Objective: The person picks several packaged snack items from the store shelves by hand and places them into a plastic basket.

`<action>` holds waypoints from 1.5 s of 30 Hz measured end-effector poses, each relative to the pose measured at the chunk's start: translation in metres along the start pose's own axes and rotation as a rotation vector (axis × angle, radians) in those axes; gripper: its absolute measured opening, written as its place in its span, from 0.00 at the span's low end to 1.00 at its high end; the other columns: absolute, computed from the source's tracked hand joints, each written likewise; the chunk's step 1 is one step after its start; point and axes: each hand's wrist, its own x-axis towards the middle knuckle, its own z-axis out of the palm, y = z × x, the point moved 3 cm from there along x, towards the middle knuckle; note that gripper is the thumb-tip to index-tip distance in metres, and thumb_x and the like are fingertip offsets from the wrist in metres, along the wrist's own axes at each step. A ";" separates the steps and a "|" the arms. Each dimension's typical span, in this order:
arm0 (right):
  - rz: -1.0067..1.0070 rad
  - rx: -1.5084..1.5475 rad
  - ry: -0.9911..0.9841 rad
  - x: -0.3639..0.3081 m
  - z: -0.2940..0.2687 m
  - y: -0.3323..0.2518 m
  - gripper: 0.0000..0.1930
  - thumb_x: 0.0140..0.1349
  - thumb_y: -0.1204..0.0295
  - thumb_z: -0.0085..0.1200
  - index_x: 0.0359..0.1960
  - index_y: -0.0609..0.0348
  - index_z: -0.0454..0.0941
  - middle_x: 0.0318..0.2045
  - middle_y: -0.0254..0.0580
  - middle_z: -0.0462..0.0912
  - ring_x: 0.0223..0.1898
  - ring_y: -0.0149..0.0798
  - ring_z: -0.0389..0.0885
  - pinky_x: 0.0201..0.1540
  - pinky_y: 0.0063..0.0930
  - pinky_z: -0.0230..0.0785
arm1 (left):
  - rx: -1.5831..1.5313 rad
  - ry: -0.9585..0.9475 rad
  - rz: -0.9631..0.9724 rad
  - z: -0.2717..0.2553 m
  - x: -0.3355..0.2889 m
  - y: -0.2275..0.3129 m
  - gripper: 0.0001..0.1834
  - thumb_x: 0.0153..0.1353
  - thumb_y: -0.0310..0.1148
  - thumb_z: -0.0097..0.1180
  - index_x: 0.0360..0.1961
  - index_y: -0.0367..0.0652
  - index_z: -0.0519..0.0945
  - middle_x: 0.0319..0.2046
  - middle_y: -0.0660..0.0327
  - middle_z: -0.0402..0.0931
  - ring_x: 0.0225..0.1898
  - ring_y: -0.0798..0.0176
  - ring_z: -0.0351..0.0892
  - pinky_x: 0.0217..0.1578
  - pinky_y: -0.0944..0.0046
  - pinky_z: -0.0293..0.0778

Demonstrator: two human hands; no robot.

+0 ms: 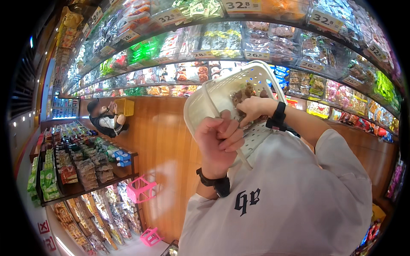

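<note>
Head view: left hand fingers clench white basket handle; right hand fingers pinch snacks.

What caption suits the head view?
Left hand grips a white basket; right hand reaches inside, beside snack shelves.

Store aisle, wood floor running through the middle. Wall shelves along the top were packed w/ clear bins of wrapped snacks, price tags on the front edges. Low display rack at left held packaged goods in rows, blue-capped bottles at its right edge. Two pink plastic stools stood on the floor near the rack's right side. Another person was farther down the aisle w/ a yellow basket just beside them.
</note>
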 end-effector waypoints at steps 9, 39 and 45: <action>-0.192 0.389 0.138 0.003 -0.016 0.003 0.23 0.55 0.67 0.59 0.53 0.62 0.76 0.44 0.50 0.83 0.49 0.44 0.80 0.54 0.35 0.71 | -0.028 -0.019 -0.073 0.003 0.007 0.038 0.13 0.61 0.33 0.46 0.21 0.46 0.62 0.15 0.69 0.54 0.14 0.72 0.53 0.15 0.69 0.55; 0.416 0.505 1.816 -0.366 -0.096 0.280 0.13 0.60 0.71 0.61 0.44 0.58 0.74 0.30 0.40 0.82 0.30 0.36 0.85 0.32 0.32 0.76 | -0.049 0.055 -0.055 0.076 0.099 -0.110 0.14 0.60 0.34 0.47 0.19 0.47 0.62 0.13 0.70 0.53 0.12 0.73 0.53 0.13 0.71 0.53; 0.860 -0.013 1.855 -0.347 -0.118 0.320 0.12 0.60 0.68 0.59 0.35 0.67 0.76 0.29 0.54 0.83 0.33 0.57 0.83 0.37 0.46 0.74 | -0.009 -0.023 -0.053 0.082 0.082 -0.096 0.14 0.62 0.36 0.45 0.21 0.47 0.62 0.14 0.70 0.54 0.13 0.72 0.55 0.15 0.69 0.57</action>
